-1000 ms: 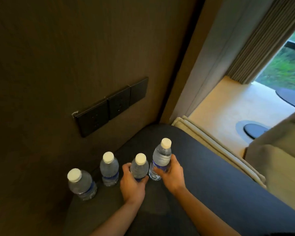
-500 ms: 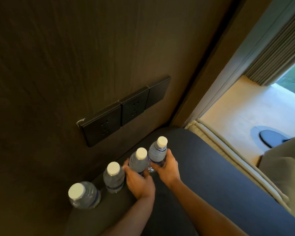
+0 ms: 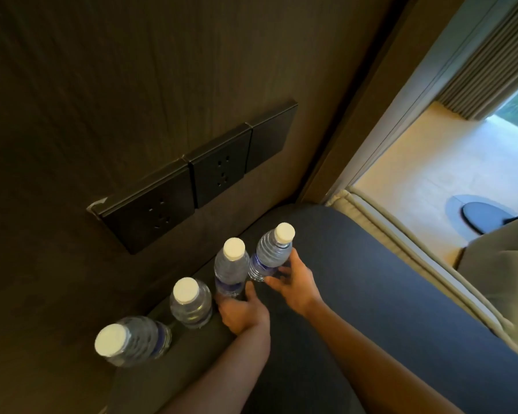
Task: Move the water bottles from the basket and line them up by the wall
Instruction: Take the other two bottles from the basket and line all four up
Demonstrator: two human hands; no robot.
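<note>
Several clear water bottles with white caps stand in a row along the dark wall [image 3: 132, 85] on a dark surface [image 3: 356, 294]. The nearest bottle [image 3: 132, 342] and the second bottle [image 3: 190, 303] stand free at the left. My left hand [image 3: 243, 312] grips the base of the third bottle [image 3: 231, 268]. My right hand [image 3: 293, 279] holds the lower body of the fourth bottle [image 3: 271, 253], farthest along the row. No basket is in view.
A black panel of wall sockets [image 3: 198, 177] sits just above the bottles. To the right, a beige piped cushion edge [image 3: 401, 243] borders the dark surface, with a light floor [image 3: 431, 168] and a curtain [image 3: 485, 70] beyond.
Both hands have pushed their two bottles closer to the wall and into line with the other two. The camera has moved nearer to the wall.
</note>
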